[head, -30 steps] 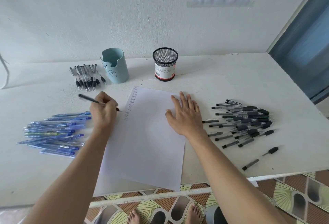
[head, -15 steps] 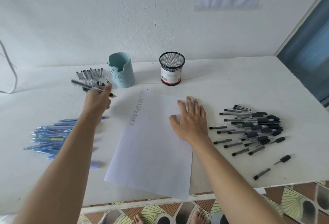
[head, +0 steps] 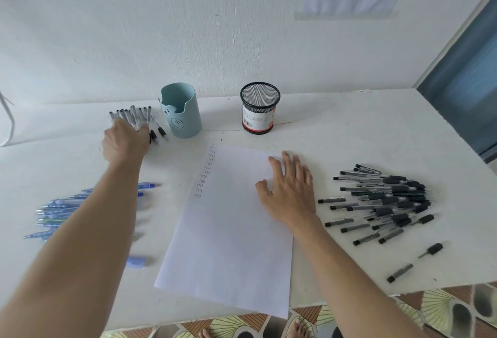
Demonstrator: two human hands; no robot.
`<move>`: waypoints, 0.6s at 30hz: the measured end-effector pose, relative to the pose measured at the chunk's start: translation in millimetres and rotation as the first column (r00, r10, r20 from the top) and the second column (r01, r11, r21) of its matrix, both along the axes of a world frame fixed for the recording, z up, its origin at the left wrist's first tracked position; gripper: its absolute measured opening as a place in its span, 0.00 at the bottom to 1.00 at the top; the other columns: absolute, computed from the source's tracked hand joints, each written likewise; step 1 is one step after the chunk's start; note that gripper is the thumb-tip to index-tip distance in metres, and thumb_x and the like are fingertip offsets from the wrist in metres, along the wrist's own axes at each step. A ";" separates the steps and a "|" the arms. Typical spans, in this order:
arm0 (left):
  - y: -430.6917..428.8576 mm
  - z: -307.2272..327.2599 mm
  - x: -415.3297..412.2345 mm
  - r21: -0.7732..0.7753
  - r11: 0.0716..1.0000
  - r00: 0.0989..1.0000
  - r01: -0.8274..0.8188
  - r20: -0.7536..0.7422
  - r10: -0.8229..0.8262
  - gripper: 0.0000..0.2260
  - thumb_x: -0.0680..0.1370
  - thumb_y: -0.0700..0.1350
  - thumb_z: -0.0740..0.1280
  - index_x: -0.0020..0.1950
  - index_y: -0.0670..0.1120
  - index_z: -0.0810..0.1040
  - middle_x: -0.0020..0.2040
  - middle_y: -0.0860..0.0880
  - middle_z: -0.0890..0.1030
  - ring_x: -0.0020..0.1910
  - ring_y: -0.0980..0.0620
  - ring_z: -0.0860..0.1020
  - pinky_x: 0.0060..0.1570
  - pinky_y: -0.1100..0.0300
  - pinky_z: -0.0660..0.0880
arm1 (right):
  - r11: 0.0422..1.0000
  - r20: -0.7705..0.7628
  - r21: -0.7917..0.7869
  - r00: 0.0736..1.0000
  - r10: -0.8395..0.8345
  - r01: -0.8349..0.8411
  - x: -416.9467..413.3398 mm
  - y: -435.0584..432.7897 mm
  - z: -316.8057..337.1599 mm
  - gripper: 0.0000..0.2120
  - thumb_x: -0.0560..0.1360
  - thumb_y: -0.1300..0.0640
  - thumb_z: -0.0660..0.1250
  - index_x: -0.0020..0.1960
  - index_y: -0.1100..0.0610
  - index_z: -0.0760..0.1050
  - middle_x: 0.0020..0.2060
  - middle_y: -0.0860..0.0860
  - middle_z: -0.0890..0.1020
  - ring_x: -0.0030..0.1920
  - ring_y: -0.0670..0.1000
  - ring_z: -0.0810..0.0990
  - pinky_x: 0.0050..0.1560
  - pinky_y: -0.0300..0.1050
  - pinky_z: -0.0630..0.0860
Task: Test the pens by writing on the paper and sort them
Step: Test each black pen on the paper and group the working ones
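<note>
Left hand blurred, grasp unclear

Bare forearms, long and slim, uncovered from the lower edge of view to the wrists. Bare hands at their ends: left hand slightly blurred, right hand sharp, knuckles and tendons showing. Bare toes of both feet lowest in view.

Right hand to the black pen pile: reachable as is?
Probably yes. The right hand rests flat on the paper, the black pen pile lies just beside it, nothing between.
</note>
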State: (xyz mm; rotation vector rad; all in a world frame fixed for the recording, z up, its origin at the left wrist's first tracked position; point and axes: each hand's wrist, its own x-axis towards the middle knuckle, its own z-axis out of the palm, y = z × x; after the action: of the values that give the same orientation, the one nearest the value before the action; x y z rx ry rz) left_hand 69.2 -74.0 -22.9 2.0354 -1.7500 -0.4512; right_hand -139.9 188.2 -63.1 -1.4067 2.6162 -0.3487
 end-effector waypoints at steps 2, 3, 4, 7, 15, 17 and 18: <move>0.2 0.3 -1.3 0.001 1.000 1.000 -0.009 -0.016 0.009 0.21 0.79 0.56 0.66 0.60 0.39 0.75 0.58 0.35 0.79 0.59 0.33 0.77 0.56 0.42 0.74 | 1.000 0.003 0.008 1.000 0.002 -0.002 -0.4 0.3 0.1 0.34 0.74 0.41 0.47 0.78 0.50 0.56 0.80 0.54 0.52 0.80 0.57 0.47 0.78 0.55 0.45; 0.5 0.9 -1.3 0.000 1.000 1.000 -0.011 -0.022 0.011 0.21 0.79 0.56 0.66 0.61 0.39 0.74 0.58 0.35 0.79 0.59 0.33 0.76 0.56 0.42 0.74 | 1.000 0.002 0.008 1.000 0.003 -0.003 -0.6 0.5 0.3 0.34 0.74 0.41 0.47 0.78 0.50 0.56 0.80 0.54 0.52 0.80 0.57 0.47 0.78 0.55 0.45; 1.4 1.7 -1.4 -0.007 1.000 0.999 -0.015 -0.031 0.015 0.21 0.79 0.56 0.66 0.61 0.39 0.74 0.59 0.35 0.78 0.60 0.33 0.76 0.57 0.42 0.73 | 1.000 0.003 0.007 1.000 0.003 -0.003 -0.7 0.5 0.1 0.34 0.74 0.41 0.47 0.78 0.50 0.56 0.80 0.54 0.52 0.80 0.57 0.47 0.78 0.55 0.45; 12.2 7.3 -3.3 -0.075 0.996 0.997 -0.041 -0.069 0.036 0.19 0.80 0.54 0.65 0.61 0.41 0.73 0.60 0.37 0.78 0.60 0.35 0.76 0.56 0.43 0.73 | 1.000 0.001 0.009 1.000 0.003 -0.003 -0.4 0.4 -0.1 0.34 0.74 0.41 0.48 0.78 0.51 0.57 0.80 0.54 0.52 0.80 0.58 0.48 0.78 0.55 0.46; 109.8 -11.0 -43.4 -0.372 0.899 0.919 0.229 -0.221 -0.326 0.12 0.77 0.42 0.65 0.59 0.42 0.75 0.50 0.44 0.79 0.54 0.41 0.75 0.51 0.53 0.67 | 1.000 0.004 0.015 1.000 0.008 -0.008 -0.9 0.9 -0.2 0.30 0.79 0.43 0.54 0.78 0.51 0.57 0.80 0.54 0.52 0.80 0.58 0.48 0.78 0.55 0.46; 137.3 -28.3 -56.8 -0.352 0.783 0.817 0.513 -0.078 -0.571 0.14 0.76 0.46 0.64 0.60 0.42 0.77 0.54 0.44 0.80 0.57 0.40 0.74 0.55 0.50 0.69 | 1.000 0.035 0.009 0.999 0.005 -0.006 -2.0 0.0 1.8 0.29 0.79 0.44 0.55 0.78 0.50 0.58 0.80 0.54 0.53 0.80 0.57 0.48 0.78 0.55 0.45; 147.0 -35.7 -62.5 -0.292 0.714 0.751 0.636 0.022 -0.660 0.19 0.76 0.51 0.60 0.62 0.44 0.77 0.59 0.44 0.79 0.62 0.40 0.73 0.59 0.48 0.69 | 1.000 0.062 0.004 0.998 -0.001 0.001 -2.9 -0.2 2.9 0.29 0.78 0.44 0.56 0.78 0.49 0.58 0.80 0.53 0.53 0.80 0.56 0.48 0.78 0.54 0.45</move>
State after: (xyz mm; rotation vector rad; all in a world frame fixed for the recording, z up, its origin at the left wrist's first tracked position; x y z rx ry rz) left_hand 6.7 73.0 -58.6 1.1338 -2.3004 -0.4435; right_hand -142.9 187.9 -60.1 -1.3715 2.5669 -0.3809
